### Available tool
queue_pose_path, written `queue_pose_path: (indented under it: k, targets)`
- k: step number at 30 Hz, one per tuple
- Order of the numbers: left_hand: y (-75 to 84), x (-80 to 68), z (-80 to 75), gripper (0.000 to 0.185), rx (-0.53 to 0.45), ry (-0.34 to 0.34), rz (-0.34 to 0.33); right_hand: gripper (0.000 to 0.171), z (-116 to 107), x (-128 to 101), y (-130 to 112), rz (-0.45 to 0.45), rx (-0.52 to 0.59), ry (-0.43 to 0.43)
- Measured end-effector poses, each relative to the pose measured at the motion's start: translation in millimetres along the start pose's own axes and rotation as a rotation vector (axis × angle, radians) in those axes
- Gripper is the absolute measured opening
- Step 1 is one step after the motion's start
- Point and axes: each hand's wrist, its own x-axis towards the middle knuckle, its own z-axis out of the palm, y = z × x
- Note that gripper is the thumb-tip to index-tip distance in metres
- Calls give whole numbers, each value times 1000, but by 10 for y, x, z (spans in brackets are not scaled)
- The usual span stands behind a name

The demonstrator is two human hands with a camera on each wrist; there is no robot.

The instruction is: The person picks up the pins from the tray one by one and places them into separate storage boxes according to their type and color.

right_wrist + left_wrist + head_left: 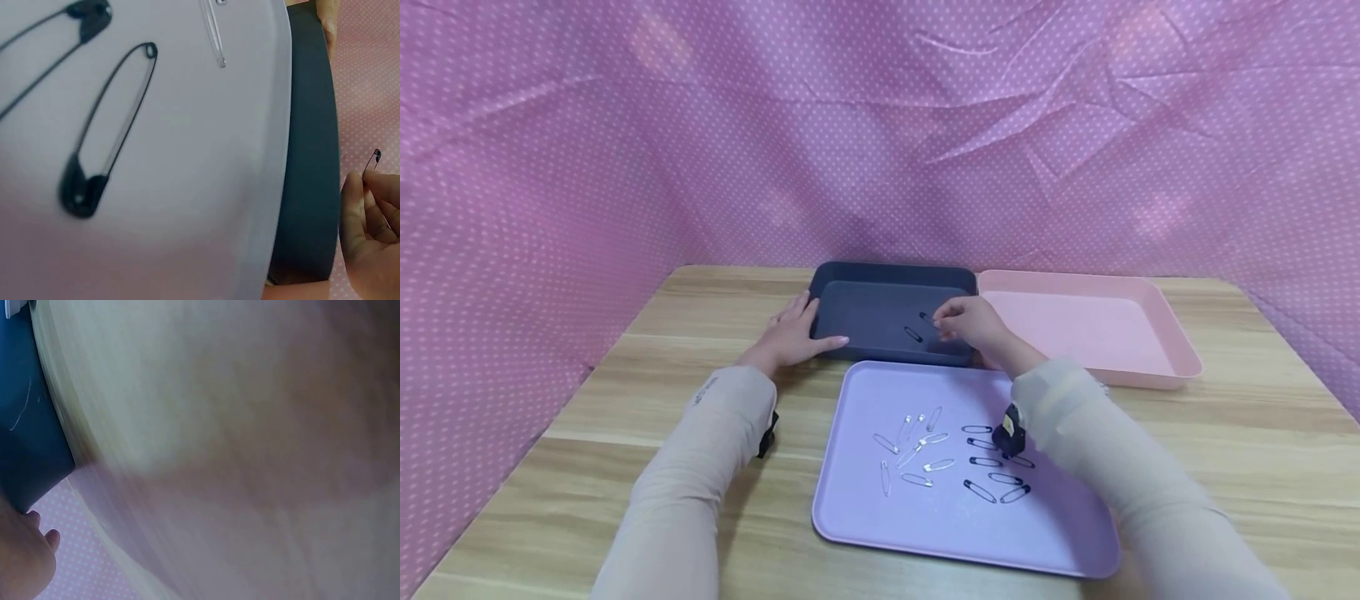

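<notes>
My right hand (951, 321) hovers over the dark blue tray (887, 271) and pinches a black safety pin (927, 317) between thumb and fingers; the right wrist view shows that pin (372, 159) sticking up from the fingertips (365, 187). Another black pin (913, 334) lies on the dark tray's floor. My left hand (793, 337) rests with straight fingers against the dark tray's left side, thumb along its front rim. The lilac tray (865, 517) nearest me holds several silver pins (913, 450) on the left and several black pins (992, 479) on the right.
A pink tray (1075, 325) sits to the right of the dark one, edge to edge. All three trays stand on a wooden table (1240, 433). Pink dotted cloth (880, 125) walls the back and both sides. The left wrist view is mostly blurred tabletop (250, 425).
</notes>
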Motion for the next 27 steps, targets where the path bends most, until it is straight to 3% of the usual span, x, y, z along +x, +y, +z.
queue_pose_path:
  k: [15, 27]
  targets:
    - [-17, -13, -29, 102, -27, -13, 12, 15, 61, 158, 50, 19, 36, 13]
    - [-15, -5, -26, 100, -22, -24, 23, 13, 167, 340, 85, -31, 17, 57]
